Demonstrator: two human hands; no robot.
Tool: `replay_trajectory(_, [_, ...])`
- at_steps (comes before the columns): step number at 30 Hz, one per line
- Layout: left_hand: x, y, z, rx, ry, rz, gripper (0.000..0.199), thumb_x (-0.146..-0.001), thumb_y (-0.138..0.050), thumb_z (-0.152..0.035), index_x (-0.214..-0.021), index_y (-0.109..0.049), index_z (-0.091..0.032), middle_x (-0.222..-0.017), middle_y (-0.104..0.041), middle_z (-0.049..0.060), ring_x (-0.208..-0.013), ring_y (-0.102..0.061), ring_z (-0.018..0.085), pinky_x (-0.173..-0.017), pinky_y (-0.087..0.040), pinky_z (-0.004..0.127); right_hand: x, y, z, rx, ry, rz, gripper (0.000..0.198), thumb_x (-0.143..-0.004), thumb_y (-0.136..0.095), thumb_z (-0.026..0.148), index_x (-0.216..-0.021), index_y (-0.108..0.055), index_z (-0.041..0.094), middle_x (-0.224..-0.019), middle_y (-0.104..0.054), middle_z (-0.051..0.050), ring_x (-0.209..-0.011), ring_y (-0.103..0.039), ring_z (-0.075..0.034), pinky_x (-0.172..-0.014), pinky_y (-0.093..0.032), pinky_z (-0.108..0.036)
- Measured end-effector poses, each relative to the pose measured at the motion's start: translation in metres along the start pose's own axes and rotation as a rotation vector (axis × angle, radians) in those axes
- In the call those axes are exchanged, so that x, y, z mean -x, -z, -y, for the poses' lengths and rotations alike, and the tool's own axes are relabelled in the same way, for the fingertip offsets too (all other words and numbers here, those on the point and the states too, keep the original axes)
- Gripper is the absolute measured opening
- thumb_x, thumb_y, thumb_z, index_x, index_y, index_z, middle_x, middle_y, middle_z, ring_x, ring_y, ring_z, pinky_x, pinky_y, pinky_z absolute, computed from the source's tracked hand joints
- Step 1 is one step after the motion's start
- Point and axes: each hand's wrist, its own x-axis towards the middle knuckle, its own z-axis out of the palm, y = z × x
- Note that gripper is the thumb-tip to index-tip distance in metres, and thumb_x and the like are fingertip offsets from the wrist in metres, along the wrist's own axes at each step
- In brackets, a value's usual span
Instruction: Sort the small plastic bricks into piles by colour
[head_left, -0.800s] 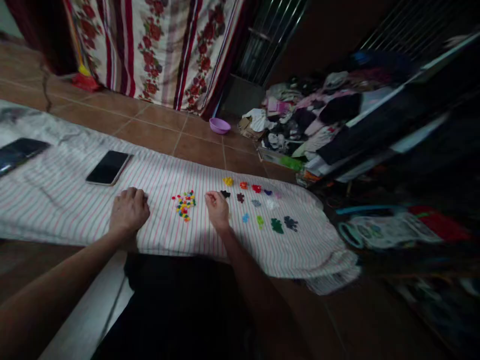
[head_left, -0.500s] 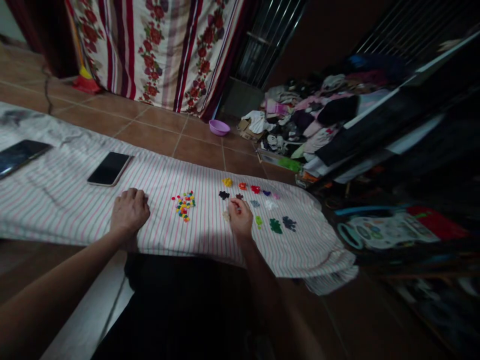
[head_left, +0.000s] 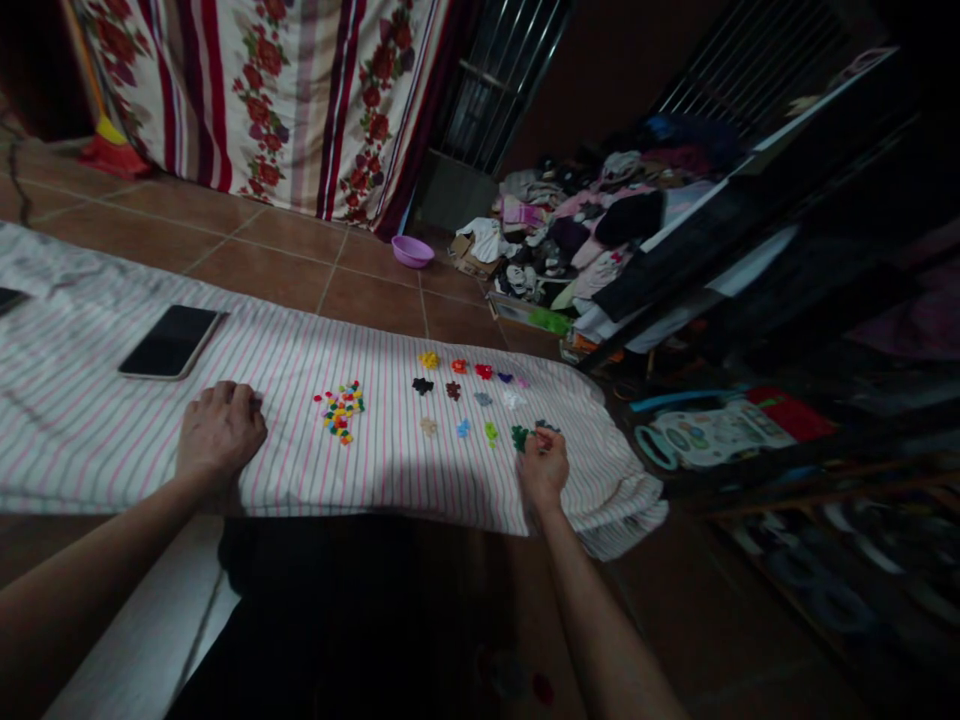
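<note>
On the striped cloth [head_left: 390,480], my right hand [head_left: 545,468] is at the near edge of a dark green pile of small pieces [head_left: 520,437], thumb and fingers pinched together. Whatever the pinch holds is too small to make out. Behind the fingers, a dark grey pile [head_left: 547,427] is partly covered. My left hand [head_left: 221,430] rests palm down, fingers slightly bent, left of a mixed pile of colored pieces [head_left: 343,410]. Sorted piles lie in rows, among them yellow [head_left: 429,360], black [head_left: 423,386], beige [head_left: 428,427], light blue [head_left: 463,428] and lime green pieces [head_left: 490,433].
A phone [head_left: 172,342] lies beyond my left hand, with part of another dark device [head_left: 10,299] at the left edge. On the tiled floor are a purple basin [head_left: 412,252] and a red broom [head_left: 114,155]. Heaped clothes [head_left: 570,220] stand at the back right.
My right hand has moved right, from beside the beige pile to the dark green pile, uncovering the light blue pieces. The view has turned right; my left hand still rests on the cloth.
</note>
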Motion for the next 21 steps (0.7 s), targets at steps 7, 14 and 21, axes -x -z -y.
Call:
replay_trajectory(7, [0.000,0.001,-0.001,0.022,-0.005,-0.014,0.028,-0.088,-0.035,-0.026,-0.098,-0.059,-0.015,-0.100,-0.063,0.021,-0.093,-0.059,0.037,-0.076,-0.043,0.048,-0.001,0.001,-0.034,0.092,-0.044,-0.001,0.033,-0.075,-0.044,0.038,-0.091,-0.064,0.017,-0.085,-0.067,-0.010,-0.079,-0.059,-0.024,-0.080,-0.047,-0.038])
replay_trajectory(14, [-0.001,0.005,-0.002,0.062,0.027,0.027,0.029,-0.086,-0.037,-0.027,-0.099,-0.060,-0.016,-0.103,-0.062,0.020,-0.095,-0.059,0.035,-0.077,-0.042,0.046,0.009,-0.004,-0.035,0.155,0.020,0.002,0.037,-0.078,-0.042,0.036,-0.094,-0.068,0.015,-0.095,-0.070,-0.015,-0.087,-0.060,-0.026,-0.083,-0.047,-0.039])
replay_trajectory(21, [-0.001,0.001,0.000,0.038,0.035,0.033,0.029,-0.088,-0.035,-0.029,-0.099,-0.059,-0.016,-0.102,-0.061,0.019,-0.095,-0.058,0.034,-0.078,-0.042,0.046,0.013,-0.005,-0.033,0.171,0.039,-0.025,0.036,-0.077,-0.040,0.024,-0.095,-0.070,0.016,-0.097,-0.069,-0.013,-0.095,-0.060,-0.025,-0.089,-0.046,-0.039])
